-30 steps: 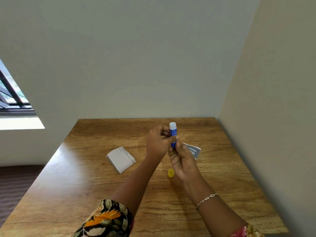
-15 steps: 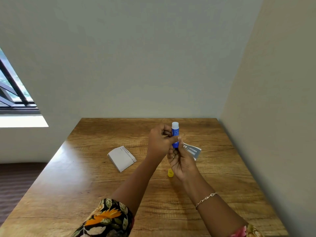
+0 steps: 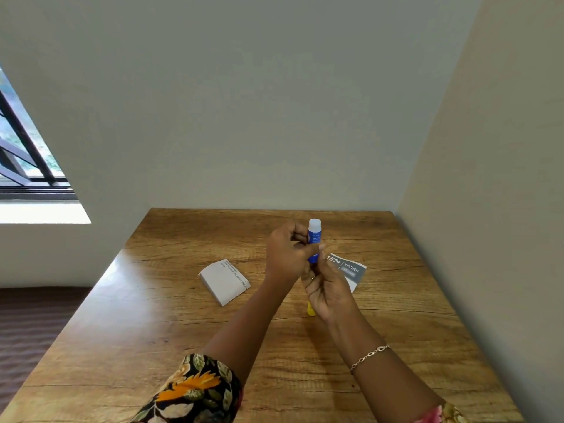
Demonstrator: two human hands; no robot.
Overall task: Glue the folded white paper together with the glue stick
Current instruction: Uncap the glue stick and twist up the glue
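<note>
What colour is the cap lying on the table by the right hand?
Yellow. The cap shows in the head view, partly hidden behind the right hand.

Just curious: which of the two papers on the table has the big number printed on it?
The grey-and-white card right of the hands, marked 1524; the folded white paper shows only small text.

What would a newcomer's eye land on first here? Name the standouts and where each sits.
First, the blue glue stick, held upright above the middle of the wooden table with its white tip up, gripped by the left hand and the right hand at its base. Next, the folded white paper lying flat on the table to the left of the hands. A small yellow cap peeks out beneath the right hand, and a grey printed card lies just beyond.
</note>
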